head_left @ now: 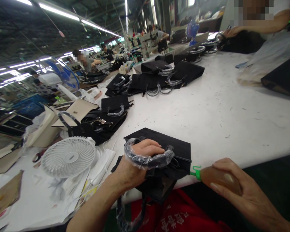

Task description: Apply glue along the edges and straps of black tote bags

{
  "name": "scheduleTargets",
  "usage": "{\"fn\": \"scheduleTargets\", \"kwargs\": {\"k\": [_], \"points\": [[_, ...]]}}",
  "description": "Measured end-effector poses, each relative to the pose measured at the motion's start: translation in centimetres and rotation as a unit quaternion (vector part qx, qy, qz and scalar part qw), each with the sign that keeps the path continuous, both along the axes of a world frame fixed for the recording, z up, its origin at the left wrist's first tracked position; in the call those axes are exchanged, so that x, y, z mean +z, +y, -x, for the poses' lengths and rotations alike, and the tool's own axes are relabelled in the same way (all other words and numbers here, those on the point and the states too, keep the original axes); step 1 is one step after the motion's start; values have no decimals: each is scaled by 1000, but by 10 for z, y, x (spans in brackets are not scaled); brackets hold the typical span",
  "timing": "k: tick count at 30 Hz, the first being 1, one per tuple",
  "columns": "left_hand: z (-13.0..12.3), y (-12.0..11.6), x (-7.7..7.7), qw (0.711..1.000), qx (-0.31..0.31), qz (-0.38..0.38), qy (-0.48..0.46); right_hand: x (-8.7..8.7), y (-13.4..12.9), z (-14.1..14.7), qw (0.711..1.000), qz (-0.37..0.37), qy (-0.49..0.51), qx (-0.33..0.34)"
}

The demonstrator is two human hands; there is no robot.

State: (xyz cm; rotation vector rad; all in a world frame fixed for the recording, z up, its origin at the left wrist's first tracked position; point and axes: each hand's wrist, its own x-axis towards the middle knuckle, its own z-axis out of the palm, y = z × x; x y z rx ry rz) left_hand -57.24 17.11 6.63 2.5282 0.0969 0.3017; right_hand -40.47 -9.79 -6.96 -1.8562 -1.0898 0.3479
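Observation:
A black handbag [164,138] lies at the front edge of the white table, its plastic-wrapped handle [149,161] arching over my left hand [137,158]. That hand rests on the bag with its fingers extended over the black panel. A second wrapped handle [130,216] hangs below the table edge. My right hand [241,183] is wrapped round a brown squeeze bottle [219,178] with a green cap [197,173]. The green nozzle points left, close to the bag's right side; whether it touches the bag is unclear.
A white round fan [69,157] stands on the table [207,112] at left, beside black and beige bags [74,112]. More black bags [145,83] lie farther back. At top right, a person's arm [263,27] reaches over dark material, near clear plastic [265,61].

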Motion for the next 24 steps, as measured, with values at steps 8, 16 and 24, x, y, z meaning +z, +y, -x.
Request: {"fn": "scheduleTargets", "kwargs": {"k": [8, 16, 24], "points": [[1, 1, 0, 1000, 1, 3, 7, -4, 1, -1, 1000, -2, -19, -14], [-1, 0, -1, 1000, 5, -1, 3, 1, -5, 4, 999, -21, -9, -22], [0, 0, -3, 1000, 10, -9, 0, 2, -10, 9, 999, -32, -16, -24]]}}
